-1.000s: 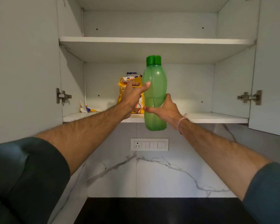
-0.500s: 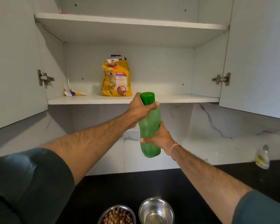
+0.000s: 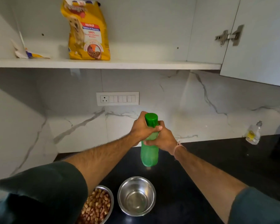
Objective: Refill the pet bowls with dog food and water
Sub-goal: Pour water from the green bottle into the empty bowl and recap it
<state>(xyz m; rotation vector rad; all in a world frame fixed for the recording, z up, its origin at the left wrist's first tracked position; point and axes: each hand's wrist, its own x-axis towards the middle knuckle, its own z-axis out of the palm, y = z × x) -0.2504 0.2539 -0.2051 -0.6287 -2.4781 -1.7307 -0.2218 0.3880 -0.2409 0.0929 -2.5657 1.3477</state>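
Observation:
I hold a green water bottle (image 3: 149, 155) upright above the black counter (image 3: 200, 167). My right hand (image 3: 164, 139) grips its body from the right. My left hand (image 3: 142, 126) wraps the neck just below the green cap (image 3: 151, 119). Below the bottle stands a steel bowl (image 3: 136, 196) with nothing but a shine inside. To its left a second steel bowl (image 3: 96, 206) holds brown dog food, partly hidden by my left sleeve. A yellow dog food bag (image 3: 87, 29) stands on the cupboard shelf (image 3: 136, 65).
An open cupboard door (image 3: 263, 42) juts out at the upper right. A small clear bottle (image 3: 253, 134) sits on the counter by the marble wall at the right. A socket panel (image 3: 117, 98) is on the wall. Torn packaging (image 3: 27, 53) lies on the shelf's left.
Both hands have brought the green bottle down from the shelf to just above the counter. My left hand has shifted up to the neck near the cap. The view has tilted down to the bowls.

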